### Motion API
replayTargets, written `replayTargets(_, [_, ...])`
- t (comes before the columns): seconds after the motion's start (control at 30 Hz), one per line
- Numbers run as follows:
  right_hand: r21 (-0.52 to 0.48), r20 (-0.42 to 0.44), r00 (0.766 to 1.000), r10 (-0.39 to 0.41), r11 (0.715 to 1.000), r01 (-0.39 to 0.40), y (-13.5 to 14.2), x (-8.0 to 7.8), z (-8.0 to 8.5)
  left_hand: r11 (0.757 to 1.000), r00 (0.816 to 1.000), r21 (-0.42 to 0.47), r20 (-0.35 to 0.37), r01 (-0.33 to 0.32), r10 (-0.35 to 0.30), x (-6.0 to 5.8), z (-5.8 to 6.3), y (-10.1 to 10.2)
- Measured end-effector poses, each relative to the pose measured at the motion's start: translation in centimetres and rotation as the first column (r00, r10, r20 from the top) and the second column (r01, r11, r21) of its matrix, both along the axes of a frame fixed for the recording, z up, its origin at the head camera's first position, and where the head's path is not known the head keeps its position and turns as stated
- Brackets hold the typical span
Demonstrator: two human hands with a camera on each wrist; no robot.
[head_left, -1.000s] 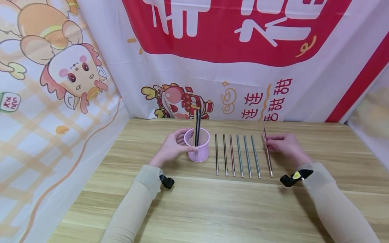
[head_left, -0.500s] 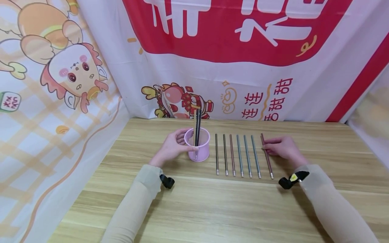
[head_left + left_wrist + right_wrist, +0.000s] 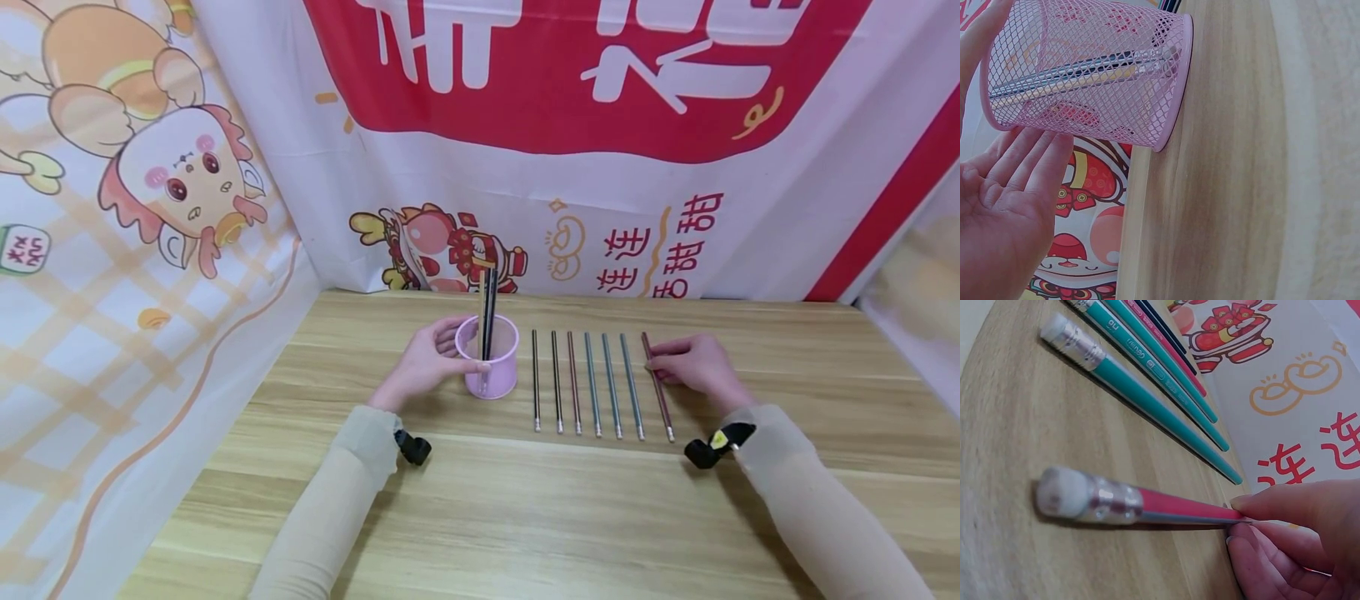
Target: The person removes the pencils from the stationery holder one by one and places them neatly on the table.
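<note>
A pink mesh pen cup (image 3: 501,382) stands upright at the back of the wooden table. My left hand (image 3: 420,367) holds it from the left, thumb across the front and fingers reaching behind. Through the mesh, in the left wrist view, a few pencils (image 3: 1085,70) show with their eraser ends down. On the right, my right hand (image 3: 696,367) pinches a red pencil (image 3: 664,410) between thumb and fingertips, near its far end. Its white eraser (image 3: 1063,492) points toward the right wrist camera. The pencil slants slightly, right of the nearest teal pencil (image 3: 632,388).
Between the hands several pencils lie in a parallel row, erasers toward me: two black ones (image 3: 557,383), a red one (image 3: 573,383) and three teal ones. A printed cloth (image 3: 585,183) hangs directly behind the table's back edge.
My right hand has moved slightly left, bringing the red pencil's far end left and nearer to me. My left hand and the pen cup have not moved.
</note>
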State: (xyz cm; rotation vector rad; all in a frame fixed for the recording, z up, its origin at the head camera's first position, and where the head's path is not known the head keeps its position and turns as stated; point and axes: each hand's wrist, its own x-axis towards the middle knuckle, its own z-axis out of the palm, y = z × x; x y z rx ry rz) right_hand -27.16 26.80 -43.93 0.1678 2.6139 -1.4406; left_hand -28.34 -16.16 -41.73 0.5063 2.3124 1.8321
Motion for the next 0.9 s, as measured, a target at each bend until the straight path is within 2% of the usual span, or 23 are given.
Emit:
replayTargets(0.17, [0.007, 0.008, 1.0, -0.009, 1.0, 0.009, -0.14, 0.12, -0.02, 1.0, 1.0, -0.01, -0.009, -0.006, 0.006, -0.21, -0.34, -0.1])
replayTargets(0.9, [-0.052, 0.011, 0.999, -0.034, 0.998, 0.034, -0.08, 0.31, -0.01, 1.0, 1.0, -0.021, -0.013, -0.013, 0.012, -0.18, -0.29, -0.08])
